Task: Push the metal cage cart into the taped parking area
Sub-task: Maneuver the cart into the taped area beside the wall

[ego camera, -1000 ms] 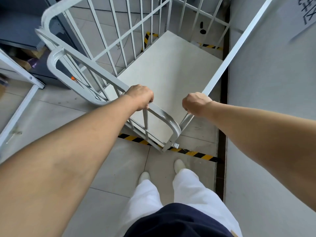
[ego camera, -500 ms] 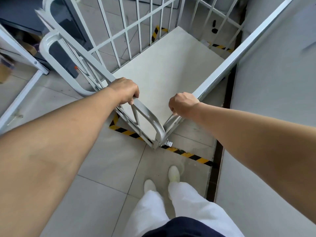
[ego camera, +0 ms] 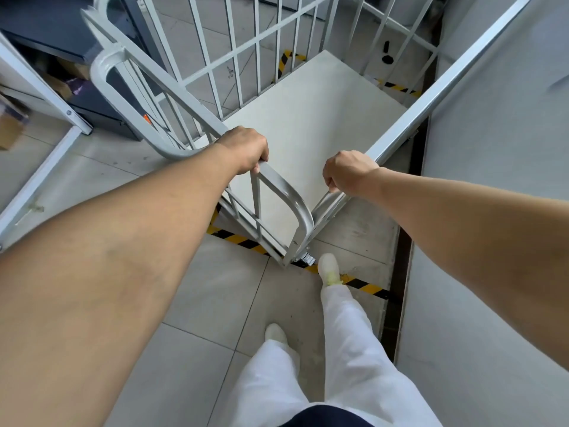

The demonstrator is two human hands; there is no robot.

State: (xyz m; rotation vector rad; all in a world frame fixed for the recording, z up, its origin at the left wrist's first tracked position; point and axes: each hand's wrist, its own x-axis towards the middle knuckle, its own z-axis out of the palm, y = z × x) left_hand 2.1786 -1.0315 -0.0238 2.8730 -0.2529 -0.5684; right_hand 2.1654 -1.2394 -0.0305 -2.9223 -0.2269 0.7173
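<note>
Both my hands are clamped on the metal cage cart (ego camera: 283, 192), apart from each other on either side of its near corner. My left hand (ego camera: 246, 152) curls over the top rail of the barred side panel, knuckles up, with the forearm stretched out long and nearly straight. My right hand (ego camera: 349, 172) wraps the top rail of the panel that runs along the grey wall (ego camera: 492, 149), wrist slightly bent and arm reaching in from the right. The cart stands close beside that wall, its pale deck lying beyond the near strip of yellow-and-black tape (ego camera: 240, 240), while its near corner and caster (ego camera: 306, 258) sit right over that strip. More striped tape (ego camera: 397, 87) shows past the far end of the deck. My right shoe (ego camera: 328, 268) is planted on the near strip just beside the caster, and my left shoe (ego camera: 275, 332) is further back on the tiles. A pale sheet (ego camera: 561, 78) on the wall is cut off at the edge, and I cannot read anything on it. A dark cabinet (ego camera: 92, 100) stands to the left of the cart.
</note>
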